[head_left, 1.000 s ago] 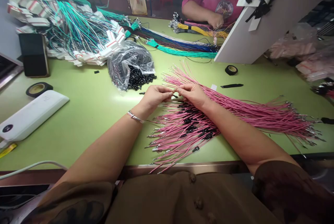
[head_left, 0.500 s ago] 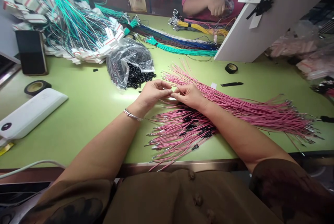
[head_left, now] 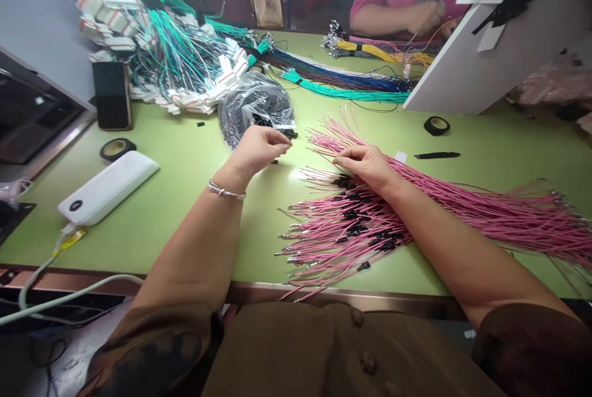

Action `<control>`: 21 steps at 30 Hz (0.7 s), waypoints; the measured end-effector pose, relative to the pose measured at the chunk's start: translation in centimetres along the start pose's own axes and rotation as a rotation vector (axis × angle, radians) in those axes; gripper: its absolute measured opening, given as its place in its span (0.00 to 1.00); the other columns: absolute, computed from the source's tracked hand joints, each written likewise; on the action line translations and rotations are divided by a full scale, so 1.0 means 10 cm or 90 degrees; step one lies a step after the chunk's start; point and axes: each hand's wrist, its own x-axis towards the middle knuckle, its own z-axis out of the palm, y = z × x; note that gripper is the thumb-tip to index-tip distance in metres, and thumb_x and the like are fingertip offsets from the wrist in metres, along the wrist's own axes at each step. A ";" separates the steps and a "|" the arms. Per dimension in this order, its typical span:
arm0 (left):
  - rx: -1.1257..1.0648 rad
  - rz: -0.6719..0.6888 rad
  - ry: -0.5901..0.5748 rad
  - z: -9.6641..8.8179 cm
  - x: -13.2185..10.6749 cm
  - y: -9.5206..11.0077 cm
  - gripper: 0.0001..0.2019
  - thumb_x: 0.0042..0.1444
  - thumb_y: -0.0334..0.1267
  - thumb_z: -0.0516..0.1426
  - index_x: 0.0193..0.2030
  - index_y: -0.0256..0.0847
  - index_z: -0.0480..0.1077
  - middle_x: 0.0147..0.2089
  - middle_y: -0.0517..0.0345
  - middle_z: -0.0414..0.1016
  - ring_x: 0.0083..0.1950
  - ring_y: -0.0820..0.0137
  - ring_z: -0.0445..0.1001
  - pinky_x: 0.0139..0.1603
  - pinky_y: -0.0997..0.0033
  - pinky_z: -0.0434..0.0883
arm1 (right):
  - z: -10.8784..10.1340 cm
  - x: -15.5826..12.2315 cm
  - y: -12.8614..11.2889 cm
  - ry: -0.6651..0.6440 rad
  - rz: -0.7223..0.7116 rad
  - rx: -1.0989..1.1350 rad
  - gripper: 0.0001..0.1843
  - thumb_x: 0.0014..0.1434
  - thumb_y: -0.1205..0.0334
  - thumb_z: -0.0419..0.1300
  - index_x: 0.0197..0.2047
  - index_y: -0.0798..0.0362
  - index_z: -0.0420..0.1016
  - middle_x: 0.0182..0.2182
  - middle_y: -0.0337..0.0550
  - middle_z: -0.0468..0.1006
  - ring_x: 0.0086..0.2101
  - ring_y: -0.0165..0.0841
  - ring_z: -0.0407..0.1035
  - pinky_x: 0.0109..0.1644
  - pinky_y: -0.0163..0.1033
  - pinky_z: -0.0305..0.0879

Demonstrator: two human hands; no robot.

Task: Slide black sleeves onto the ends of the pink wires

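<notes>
My left hand [head_left: 263,149] is closed in a pinch just in front of a clear plastic bag [head_left: 259,101] of small black sleeves. Whatever its fingertips hold, if anything, is too small to make out. To the right, my right hand [head_left: 367,166] pinches a pink wire near the tips of a long bundle of pink wires [head_left: 444,200]. Nearer to me, below that hand, lies another spread of pink wires [head_left: 314,240] with metal terminals at their ends. Several of these carry black sleeves [head_left: 356,227]. A gap of bare table separates the two hands.
White connectors with green wires [head_left: 185,52] pile up at the back left, by a phone [head_left: 111,96]. A white power bank [head_left: 108,187] and tape rolls [head_left: 437,126] lie around. A grey panel [head_left: 467,52] stands at the right; across the table a person handles wires.
My hands, together at a wire before, are now apart. The left has moved away from the right, toward the black sleeves. My view has shifted left.
</notes>
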 end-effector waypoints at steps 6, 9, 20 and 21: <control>0.275 -0.008 0.016 -0.16 0.08 -0.21 0.04 0.39 0.32 0.67 0.24 0.42 0.78 0.24 0.55 0.75 0.31 0.64 0.73 0.40 0.63 0.71 | 0.06 0.01 0.06 -0.010 -0.010 0.027 0.17 0.52 0.49 0.66 0.31 0.56 0.78 0.21 0.36 0.69 0.23 0.25 0.58 0.28 0.34 0.56; 0.408 -0.003 -0.048 -0.10 0.06 -0.17 0.04 0.41 0.31 0.64 0.26 0.42 0.78 0.28 0.54 0.77 0.35 0.62 0.75 0.40 0.66 0.71 | 0.08 0.02 0.05 0.002 -0.054 -0.031 0.15 0.52 0.51 0.66 0.33 0.56 0.79 0.26 0.40 0.75 0.27 0.27 0.63 0.32 0.36 0.61; 0.376 0.043 0.006 0.05 0.03 -0.05 0.05 0.52 0.29 0.57 0.33 0.39 0.74 0.37 0.48 0.79 0.39 0.60 0.75 0.42 0.63 0.69 | 0.08 0.05 0.04 0.000 0.131 0.154 0.13 0.51 0.56 0.68 0.28 0.56 0.70 0.19 0.36 0.72 0.14 0.19 0.48 0.17 0.31 0.43; 0.288 0.045 0.049 0.11 0.03 -0.04 0.04 0.52 0.29 0.57 0.33 0.40 0.73 0.35 0.50 0.78 0.38 0.63 0.75 0.42 0.64 0.69 | 0.07 0.06 0.03 -0.005 0.157 0.176 0.14 0.50 0.57 0.68 0.28 0.55 0.69 0.18 0.35 0.72 0.13 0.18 0.47 0.17 0.31 0.40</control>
